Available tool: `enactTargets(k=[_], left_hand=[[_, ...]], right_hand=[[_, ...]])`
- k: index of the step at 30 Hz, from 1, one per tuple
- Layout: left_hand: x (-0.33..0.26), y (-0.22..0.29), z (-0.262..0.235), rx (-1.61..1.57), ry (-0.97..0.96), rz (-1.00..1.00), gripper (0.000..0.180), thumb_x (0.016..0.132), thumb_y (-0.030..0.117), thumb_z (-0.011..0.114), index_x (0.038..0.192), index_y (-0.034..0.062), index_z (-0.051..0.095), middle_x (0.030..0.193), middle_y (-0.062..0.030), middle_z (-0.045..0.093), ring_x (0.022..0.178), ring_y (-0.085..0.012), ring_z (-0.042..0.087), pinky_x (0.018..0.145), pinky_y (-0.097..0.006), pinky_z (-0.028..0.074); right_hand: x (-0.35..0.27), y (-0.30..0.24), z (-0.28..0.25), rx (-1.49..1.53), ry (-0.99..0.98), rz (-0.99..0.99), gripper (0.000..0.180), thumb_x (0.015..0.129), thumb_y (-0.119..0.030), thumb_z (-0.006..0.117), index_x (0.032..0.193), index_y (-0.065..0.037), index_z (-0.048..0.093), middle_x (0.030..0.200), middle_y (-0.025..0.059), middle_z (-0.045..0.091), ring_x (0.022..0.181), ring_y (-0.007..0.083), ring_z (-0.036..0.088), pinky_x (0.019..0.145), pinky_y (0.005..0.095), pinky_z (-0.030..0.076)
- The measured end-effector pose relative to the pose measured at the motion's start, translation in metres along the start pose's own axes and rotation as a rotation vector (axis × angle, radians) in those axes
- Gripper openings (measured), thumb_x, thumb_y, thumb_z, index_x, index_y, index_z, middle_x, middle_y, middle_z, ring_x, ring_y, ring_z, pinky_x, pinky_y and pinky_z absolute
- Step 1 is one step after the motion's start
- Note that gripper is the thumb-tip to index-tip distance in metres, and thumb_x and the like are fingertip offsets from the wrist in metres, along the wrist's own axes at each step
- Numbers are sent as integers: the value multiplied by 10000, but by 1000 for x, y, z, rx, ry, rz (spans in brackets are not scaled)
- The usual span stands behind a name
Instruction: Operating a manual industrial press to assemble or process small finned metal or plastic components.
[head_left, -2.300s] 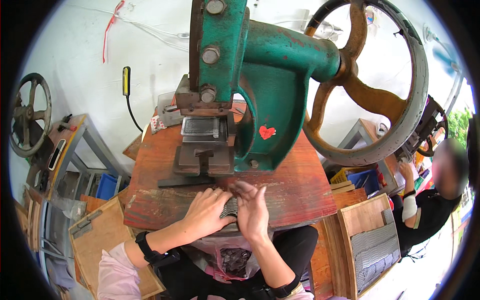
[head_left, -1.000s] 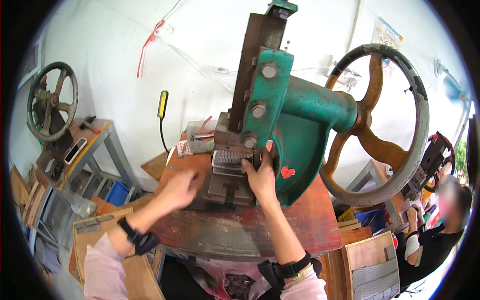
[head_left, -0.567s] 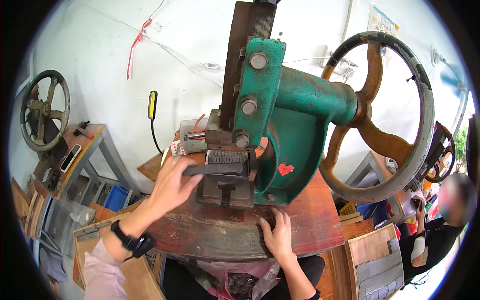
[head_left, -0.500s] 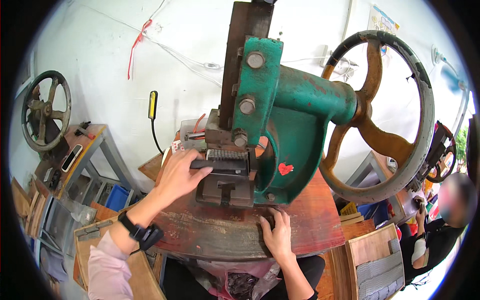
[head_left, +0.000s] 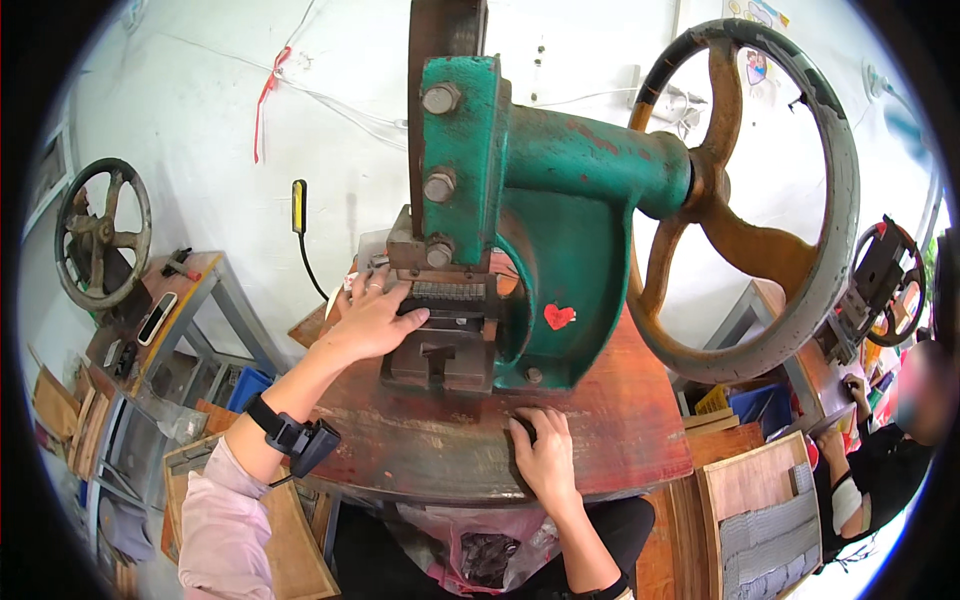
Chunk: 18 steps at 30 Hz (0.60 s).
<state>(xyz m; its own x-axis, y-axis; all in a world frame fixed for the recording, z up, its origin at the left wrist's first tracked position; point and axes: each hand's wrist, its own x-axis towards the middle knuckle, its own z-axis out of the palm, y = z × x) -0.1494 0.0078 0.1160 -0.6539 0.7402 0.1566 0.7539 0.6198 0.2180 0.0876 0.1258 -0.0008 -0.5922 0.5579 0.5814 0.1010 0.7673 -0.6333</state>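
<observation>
A green hand press [head_left: 570, 250] with a large handwheel [head_left: 842, 190] stands on a worn reddish wooden table [head_left: 440, 450]. Below its ram sits a dark metal die [head_left: 440, 365] with a ridged grey part [head_left: 450, 291] along its top. My left hand [head_left: 372, 322] lies at the die's left side, fingers spread and pointing away, thumb tip against the front of the die. Nothing shows gripped in it, though its palm side is hidden. Resting near the table's front edge, right of the die, my right hand [head_left: 546, 450] is loosely bent, thumb apart from the fingers, holding nothing visible.
To the right, a wooden tray [head_left: 712, 500] contains stacked grey ridged strips [head_left: 770, 540]. A pink plastic bag [head_left: 450, 540] hangs below the table edge. Another handwheel [head_left: 100, 235] and bench are at left. A person in black [head_left: 880, 480] works at far right.
My left hand has let go of a dark bar across the die's front and spread its fingers at the die's left side. My right hand stays on the table. The view has shifted slightly.
</observation>
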Motion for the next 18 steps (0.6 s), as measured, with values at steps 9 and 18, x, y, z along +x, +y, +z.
enactTargets(k=[9, 18], left_hand=[[-1, 6, 7, -117, 95, -2, 574, 855, 498, 561, 1275, 107, 545, 1445, -207, 312, 1359, -423, 170, 1060, -582, 183], [-7, -8, 11, -130, 81, -33, 523, 887, 468, 525, 1285, 129, 531, 1437, -187, 326, 1345, -424, 176, 1039, -629, 130]], right_hand=[[2, 1, -15, 4, -28, 0, 156, 794, -64, 639, 937, -3, 631, 915, 185, 616, 916, 374, 548, 808, 430, 446], [145, -121, -211, -976, 658, -766, 283, 822, -51, 619, 1100, -12, 585, 1116, 134, 605, 1108, 349, 527, 991, 456, 346]])
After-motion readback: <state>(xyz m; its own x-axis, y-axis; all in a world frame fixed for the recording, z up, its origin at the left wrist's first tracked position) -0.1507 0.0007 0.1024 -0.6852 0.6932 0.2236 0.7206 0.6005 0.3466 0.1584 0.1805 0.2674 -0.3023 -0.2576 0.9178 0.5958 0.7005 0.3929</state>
